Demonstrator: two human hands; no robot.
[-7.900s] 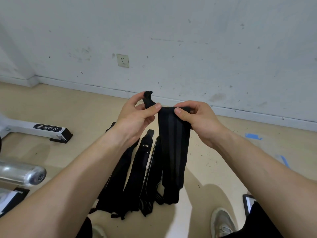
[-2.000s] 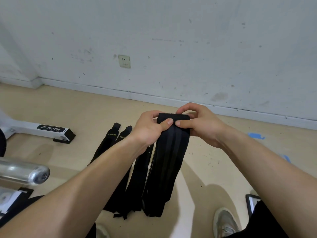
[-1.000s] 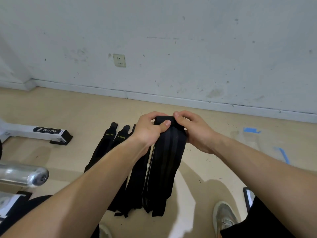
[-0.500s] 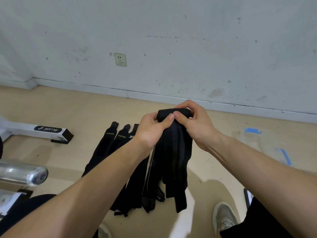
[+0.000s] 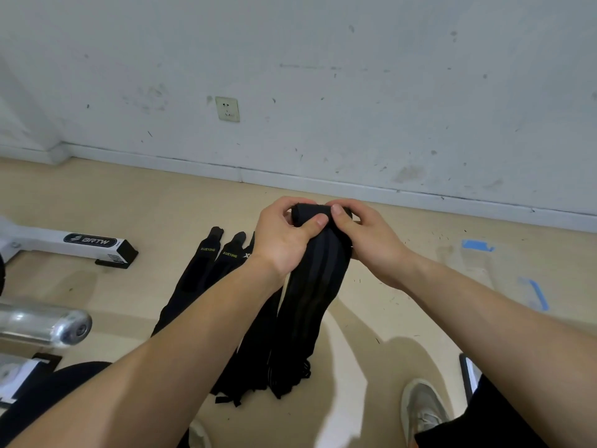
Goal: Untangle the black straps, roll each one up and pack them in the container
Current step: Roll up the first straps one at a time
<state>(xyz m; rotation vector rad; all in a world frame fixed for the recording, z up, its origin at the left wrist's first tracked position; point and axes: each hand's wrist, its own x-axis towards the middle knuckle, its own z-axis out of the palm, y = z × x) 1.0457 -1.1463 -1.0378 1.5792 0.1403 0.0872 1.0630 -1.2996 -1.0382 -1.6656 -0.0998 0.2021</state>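
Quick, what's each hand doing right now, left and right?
Left hand: fingers curled round the rolled top end of the black strap.
Right hand: pinches the same rolled end from the other side.

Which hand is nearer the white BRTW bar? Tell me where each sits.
Left. The left hand grips the strap roll on the side facing the BRTW bar; the right hand holds the roll's other side, farther from it.
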